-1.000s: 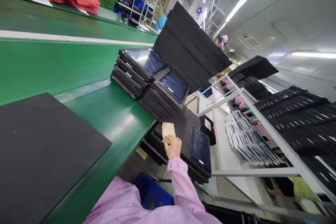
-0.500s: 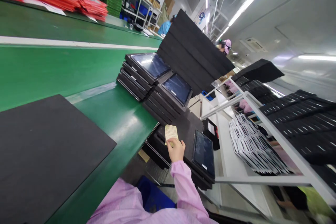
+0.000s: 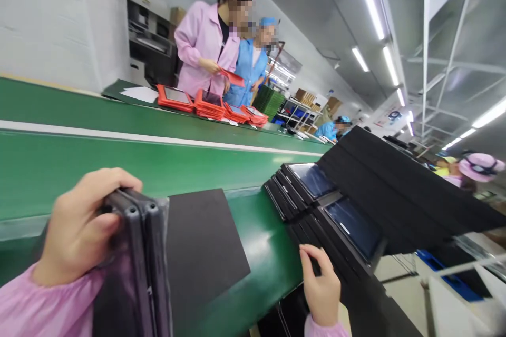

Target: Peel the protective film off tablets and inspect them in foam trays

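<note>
My left hand (image 3: 81,226) is wrapped round two dark tablets (image 3: 148,258), which stand on edge side by side at the left of the view. Clear film shows along their side. Low in the middle, my right hand (image 3: 323,287) has thumb and forefinger brought together; whatever they hold is too small to make out. Part of a pale yellow sheet (image 3: 344,317) shows beside its wrist, and I cannot tell whether the hand touches it. Beyond that hand lie stacked black foam trays (image 3: 312,226) bearing tablets (image 3: 353,224) with dark screens.
A flat black foam sheet (image 3: 203,245) lies on the green bench (image 3: 261,245). Tall black foam (image 3: 395,195) leans behind the trays. Across the bench are piles of red-cased tablets (image 3: 209,105) and two co-workers (image 3: 207,45), one holding a red item. White framing (image 3: 462,266) stands at right.
My view has swung left and up. My left hand has come into view with two tablets. My right hand, earlier pinching the pale yellow dotted sheet, now has its fingertips together away from it.
</note>
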Tool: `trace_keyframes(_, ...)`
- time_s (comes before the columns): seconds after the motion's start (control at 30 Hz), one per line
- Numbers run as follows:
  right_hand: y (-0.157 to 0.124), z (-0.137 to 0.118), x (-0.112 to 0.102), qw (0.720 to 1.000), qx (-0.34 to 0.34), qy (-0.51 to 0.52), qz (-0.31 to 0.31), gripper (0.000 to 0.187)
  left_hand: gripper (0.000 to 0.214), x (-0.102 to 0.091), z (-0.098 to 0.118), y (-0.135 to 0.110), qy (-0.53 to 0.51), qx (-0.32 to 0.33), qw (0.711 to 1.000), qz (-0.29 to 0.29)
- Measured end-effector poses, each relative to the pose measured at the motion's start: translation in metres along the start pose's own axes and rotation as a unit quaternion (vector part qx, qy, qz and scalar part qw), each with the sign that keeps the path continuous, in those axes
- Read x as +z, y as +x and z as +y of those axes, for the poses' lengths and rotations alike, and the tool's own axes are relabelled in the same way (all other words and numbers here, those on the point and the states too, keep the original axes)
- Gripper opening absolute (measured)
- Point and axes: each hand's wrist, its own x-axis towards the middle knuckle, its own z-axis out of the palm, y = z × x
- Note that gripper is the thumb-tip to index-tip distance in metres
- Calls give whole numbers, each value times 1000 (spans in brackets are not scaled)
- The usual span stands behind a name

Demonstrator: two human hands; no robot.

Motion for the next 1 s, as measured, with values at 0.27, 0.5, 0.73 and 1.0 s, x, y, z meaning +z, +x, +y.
trace_keyframes(0.27,74,-203,51,890,-348,268,-123,16,68,1,17,13,-94,-9,995,22)
trace_keyframes(0.5,82,-274,51,833,-433,302,-163,14,72,-5,14,21,-87,-22,995,38)
trace_keyframes(0.73,89,-288,57,830,-475,242,-161,13,71,-4,13,20,-101,-18,994,31)
trace_keyframes(1.0,93,-296,46,820,-528,169,-143,16,69,0,13,16,-92,-17,995,20)
